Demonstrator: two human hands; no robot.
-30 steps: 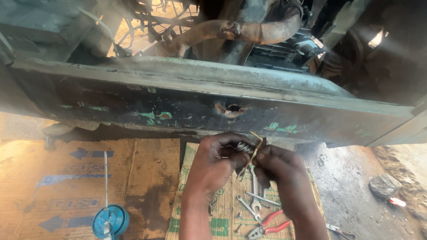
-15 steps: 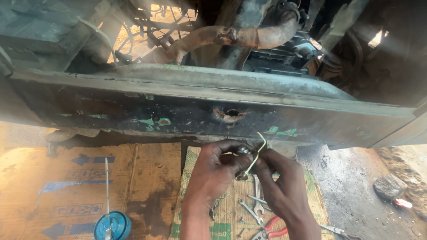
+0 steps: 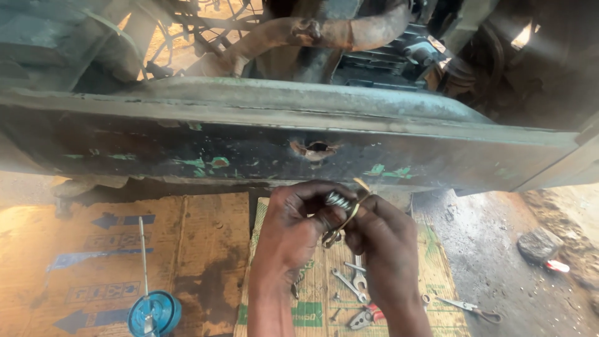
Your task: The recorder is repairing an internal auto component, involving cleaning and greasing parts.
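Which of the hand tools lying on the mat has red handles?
The pliers near the mat's lower edge, just left of the right hand's wrist; the spanners above them and the scissors to their right are bare metal.

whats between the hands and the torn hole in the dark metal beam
In the head view nothing lies between the hands and the torn hole: only the beam face with chipped green paint.
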